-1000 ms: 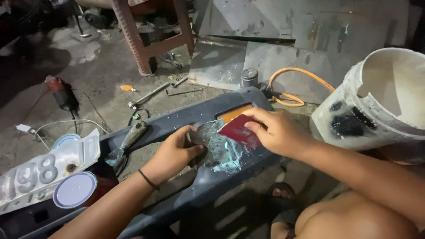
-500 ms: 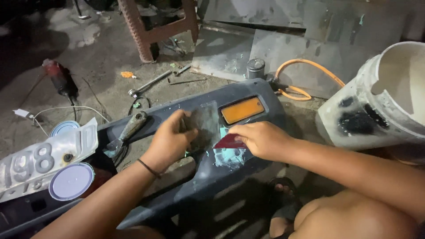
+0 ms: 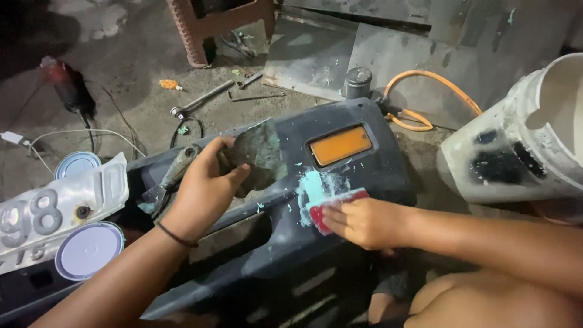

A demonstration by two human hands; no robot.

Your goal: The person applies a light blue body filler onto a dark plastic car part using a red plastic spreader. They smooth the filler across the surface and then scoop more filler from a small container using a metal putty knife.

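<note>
Putty (image 3: 317, 189), pale green, is smeared on a dark panel (image 3: 340, 115) just below an orange reflector (image 3: 340, 144). A red spreader (image 3: 333, 205) is pinched flat by the right hand (image 3: 364, 222), fingers closed over it, edge pressed on the smear. A dirty mixing board (image 3: 258, 152) is gripped by the left hand (image 3: 203, 191), thumb over its lower edge, held tilted above the panel. Spreader judged thin, light, slightly flexible; best held near its back edge. Putty judged soft and sticky. Board judged stiff, light, taken by the clean rim. A scraper (image 3: 173, 176) lies on the panel by the left hand; a white bucket (image 3: 522, 146) stands to the right
</note>
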